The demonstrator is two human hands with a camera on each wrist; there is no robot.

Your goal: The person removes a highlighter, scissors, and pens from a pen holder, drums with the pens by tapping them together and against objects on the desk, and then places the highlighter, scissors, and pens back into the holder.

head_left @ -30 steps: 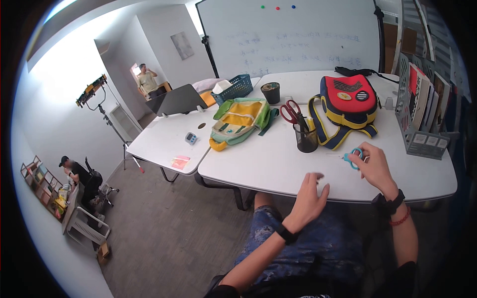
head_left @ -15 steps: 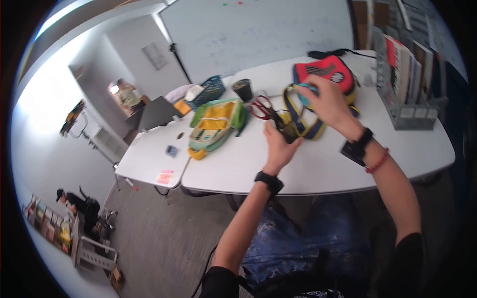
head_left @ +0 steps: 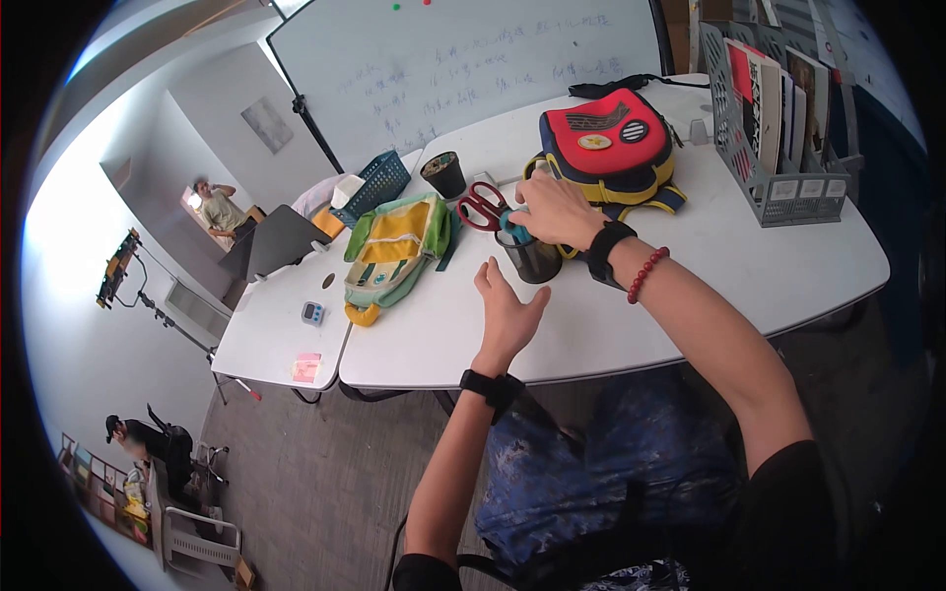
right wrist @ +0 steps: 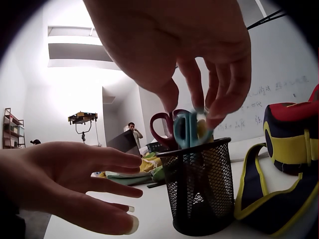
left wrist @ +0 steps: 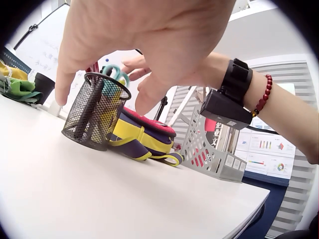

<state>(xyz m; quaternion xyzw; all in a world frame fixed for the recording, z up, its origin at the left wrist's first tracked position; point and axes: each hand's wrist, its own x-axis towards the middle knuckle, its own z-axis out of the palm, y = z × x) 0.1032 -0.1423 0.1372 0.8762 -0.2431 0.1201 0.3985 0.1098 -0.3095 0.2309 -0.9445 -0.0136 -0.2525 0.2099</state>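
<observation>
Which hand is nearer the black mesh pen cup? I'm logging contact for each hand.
Right. The right hand is over the mesh pen cup, pinching the blue scissors in it; the left hand hovers beside it, open.

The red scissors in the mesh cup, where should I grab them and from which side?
Probably by the red loops, coming from above. The red scissors stand blades down in the mesh cup, so only the handles stick out over the rim. The right hand pinches the blue scissors beside them, so approach from the cup's left.
</observation>
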